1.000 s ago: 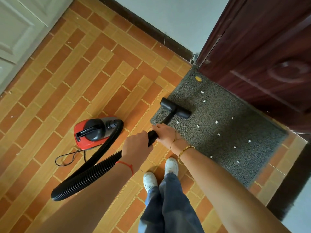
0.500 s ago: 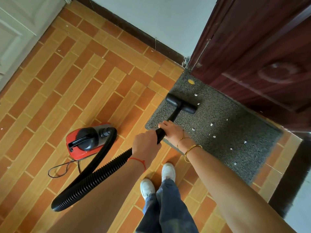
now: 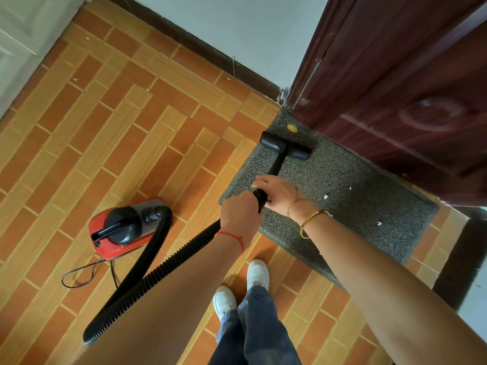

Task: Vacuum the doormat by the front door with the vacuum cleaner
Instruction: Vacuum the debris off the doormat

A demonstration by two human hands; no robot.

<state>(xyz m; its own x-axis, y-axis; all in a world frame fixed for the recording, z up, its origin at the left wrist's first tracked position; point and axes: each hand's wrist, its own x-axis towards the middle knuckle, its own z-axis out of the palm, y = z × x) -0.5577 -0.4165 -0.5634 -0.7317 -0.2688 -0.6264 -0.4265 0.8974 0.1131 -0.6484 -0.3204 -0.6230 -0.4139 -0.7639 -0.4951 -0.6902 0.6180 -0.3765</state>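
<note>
Floor [image 3: 110,122] of orange and tan brick-pattern tile fills most of the head view, bounded at the far side by a pale wall with a dark skirting board [image 3: 205,52] and at the right by a dark red-brown door [image 3: 400,83]. Flat against the foot of that door lies the grey speckled doormat [image 3: 350,206], its far left corner tucked by the door frame; a few white specks and one small yellow spot [image 3: 292,128] sit on its pile.

Both arms reach forward and down. The left hand [image 3: 238,216], a red thread at the wrist, grips the black wand [image 3: 275,167] where it meets the ribbed hose [image 3: 147,283] — fingers wrapped fully round it. The right hand [image 3: 278,192], with gold bangles at the wrist, sits just ahead on the same wand, fingers curled over it. The nozzle head [image 3: 286,148] rests on the mat near its far left corner, just short of the door.

The red and black vacuum cleaner [image 3: 123,229] stands on the tile to the left, well apart from the mat, its thin cord [image 3: 84,275] looped on the floor beside it. White shoes [image 3: 257,273] stand on tile just off the mat's near edge — open tile stretches away to the left and rear.
</note>
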